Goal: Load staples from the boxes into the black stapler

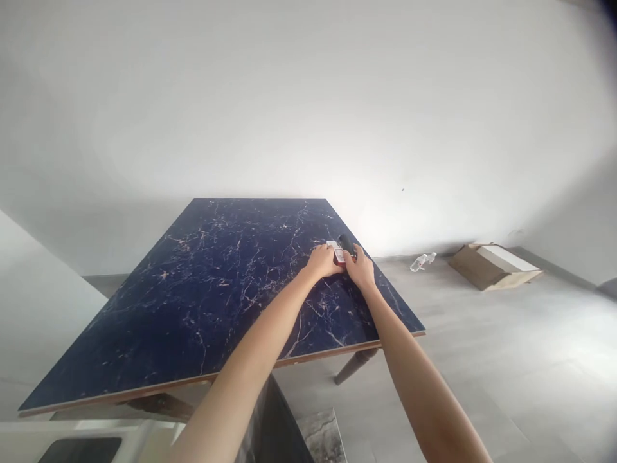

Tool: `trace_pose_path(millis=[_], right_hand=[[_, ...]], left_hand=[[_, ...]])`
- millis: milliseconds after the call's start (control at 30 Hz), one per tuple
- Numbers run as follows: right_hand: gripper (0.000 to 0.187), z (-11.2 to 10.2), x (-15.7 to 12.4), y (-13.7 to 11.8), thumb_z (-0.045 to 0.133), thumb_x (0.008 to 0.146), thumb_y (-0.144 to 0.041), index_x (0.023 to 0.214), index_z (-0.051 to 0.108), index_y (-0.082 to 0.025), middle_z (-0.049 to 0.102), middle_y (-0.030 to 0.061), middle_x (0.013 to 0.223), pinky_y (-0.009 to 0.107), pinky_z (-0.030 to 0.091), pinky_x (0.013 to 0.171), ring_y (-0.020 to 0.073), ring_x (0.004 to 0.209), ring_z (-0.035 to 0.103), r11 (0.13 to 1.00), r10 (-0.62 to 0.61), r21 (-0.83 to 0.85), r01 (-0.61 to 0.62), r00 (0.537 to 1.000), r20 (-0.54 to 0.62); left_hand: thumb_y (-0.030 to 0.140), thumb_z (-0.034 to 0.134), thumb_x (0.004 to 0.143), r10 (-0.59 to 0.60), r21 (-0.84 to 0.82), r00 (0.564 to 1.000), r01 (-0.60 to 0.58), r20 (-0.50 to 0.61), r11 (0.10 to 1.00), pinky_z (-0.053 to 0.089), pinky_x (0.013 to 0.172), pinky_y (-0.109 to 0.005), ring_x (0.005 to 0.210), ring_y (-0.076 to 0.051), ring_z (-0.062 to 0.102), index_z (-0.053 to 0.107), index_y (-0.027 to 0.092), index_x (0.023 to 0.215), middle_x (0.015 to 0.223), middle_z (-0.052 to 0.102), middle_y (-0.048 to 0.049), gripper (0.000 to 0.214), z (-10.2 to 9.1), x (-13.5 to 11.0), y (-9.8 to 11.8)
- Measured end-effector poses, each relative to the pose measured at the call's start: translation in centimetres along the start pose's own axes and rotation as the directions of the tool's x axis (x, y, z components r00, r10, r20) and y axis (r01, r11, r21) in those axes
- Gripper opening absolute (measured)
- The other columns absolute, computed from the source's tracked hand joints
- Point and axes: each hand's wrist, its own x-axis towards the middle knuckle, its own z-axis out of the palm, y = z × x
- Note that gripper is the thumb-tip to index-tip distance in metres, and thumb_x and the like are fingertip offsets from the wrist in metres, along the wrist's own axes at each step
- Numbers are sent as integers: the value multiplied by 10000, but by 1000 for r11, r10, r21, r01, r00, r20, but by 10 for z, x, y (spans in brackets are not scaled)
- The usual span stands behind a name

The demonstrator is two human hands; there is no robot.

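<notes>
Near the right edge of the dark blue marbled table (pixel 216 276), my two hands are close together around a small white-and-red box (pixel 337 249). My left hand (pixel 322 261) is closed on the box's left side, its fingertips partly hidden. From the right, my right hand (pixel 360 267) is closed with its thumb against the box. A black rounded object (pixel 346 243) sits just beyond the box, right by the fingers of my right hand. Whether that hand also touches the black object I cannot tell.
A pale wall (pixel 289 116) stands behind the table. On the floor to the right are clear plastic bottles (pixel 419 262) and a cardboard box (pixel 482 269). A dark table leg (pixel 354 366) shows below the front edge, and a white object (pixel 139 440) is at lower left.
</notes>
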Motion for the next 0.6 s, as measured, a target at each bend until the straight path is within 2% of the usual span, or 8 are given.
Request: trace_pose_path(millis=[100,200,233,300,367,433,533,600], right_hand=[[600,6,-3,5,381,980,-530,1433,491,-154,648,173,1309,454,435,1040,314,1202,608,998,-41,46,45,996,-81],[603,6,-11,2,350,995,-510,1436,471,-117,595,207,1358,486,415,1054,333,1242,560,989,-134,35,144,968,-213],[599,6,-13,-1,351,999,-495,1439,460,-104,572,217,1375,496,399,1069,338,1265,533,984,-163,16,175,944,-288],[577,7,-20,-9,354,1009,-458,1449,438,-95,524,224,1411,516,361,1099,340,1313,476,970,-230,-28,241,878,-421],[541,12,-28,-24,363,1013,-422,1453,427,-113,480,214,1449,533,334,1117,333,1350,430,938,-331,-68,340,822,-464],[518,24,-37,-45,392,1006,-399,1448,430,-132,453,201,1477,544,328,1120,328,1371,404,877,-465,-87,473,788,-403],[525,45,-52,-83,442,979,-365,1453,435,-138,417,187,1521,539,324,1135,322,1391,387,748,-654,-46,662,723,-221],[513,57,-59,-107,452,953,-323,1436,477,-153,396,168,1550,527,331,1139,317,1400,388,627,-778,0,779,627,-52]], left_hand=[[617,694,746,-34,1,999,34,-30,999,457,1017,-475,1231,-391,552,515,110,1400,1331,597,-220,847,9,-6,0],[675,598,813,3,11,989,-1,-146,1000,347,1122,-536,1399,-408,385,247,151,1579,1532,428,-200,992,5,-23,-11],[670,549,854,27,19,980,-24,-197,1000,313,1146,-539,1432,-395,341,188,167,1599,1566,384,-185,969,1,-30,-16],[615,440,943,67,38,959,-59,-276,998,279,1171,-523,1450,-355,320,164,184,1608,1577,373,-162,839,-13,-43,-32],[582,371,986,79,61,939,-62,-334,996,282,1171,-508,1439,-333,338,211,185,1599,1562,398,-154,748,-31,-58,-53],[571,355,999,51,81,924,-21,-378,996,297,1164,-493,1422,-323,360,259,180,1587,1542,431,-148,713,-49,-75,-79],[548,360,1007,-32,114,923,82,-385,990,301,1154,-514,1407,-336,379,348,165,1558,1531,460,-147,671,-75,-110,-120],[532,369,1010,-49,133,946,96,-319,986,305,1155,-508,1389,-327,408,514,204,1465,1480,538,-112,579,-90,-138,-141]])
